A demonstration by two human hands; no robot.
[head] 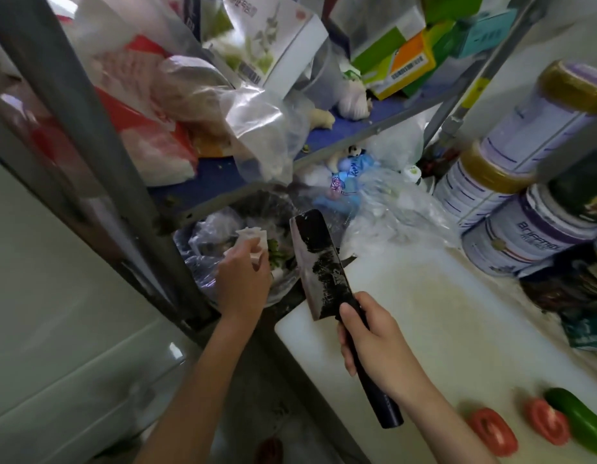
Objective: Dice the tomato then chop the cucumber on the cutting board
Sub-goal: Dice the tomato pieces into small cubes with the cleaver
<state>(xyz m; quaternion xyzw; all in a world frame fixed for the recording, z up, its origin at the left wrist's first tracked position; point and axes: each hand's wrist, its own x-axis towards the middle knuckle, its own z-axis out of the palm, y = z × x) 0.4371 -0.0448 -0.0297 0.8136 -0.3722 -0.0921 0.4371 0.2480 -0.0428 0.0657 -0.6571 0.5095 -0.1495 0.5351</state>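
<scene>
Your right hand's (374,343) fingers are curled tight round the dark handle of a cleaver (319,262), thumb laid along the handle's top. The broad, wet-streaked blade angles up and away over the far left corner of the white cutting board (441,306). Your left hand's (243,279) fingertips pinch a crumpled white tissue (253,239), held off the board's far left edge above a round container lined with a clear plastic bag (206,242). Green scraps show inside it. The board's middle lies bare and scored under the knife hand. At the board's near right end, two tomato halves (491,430) rest cut face up, side by side but apart, and the dark green cucumber (583,421) lies whole just to their right, close against the further half. Along the board's right side stand stacked purple-and-white tins with gold lids (524,229), with dark packets just in front of them. Beyond the board's far edge, loose clear bags (391,212) are heaped, and above them a blue shelf (357,122) on a grey metal rack carries cartons and more bags.
</scene>
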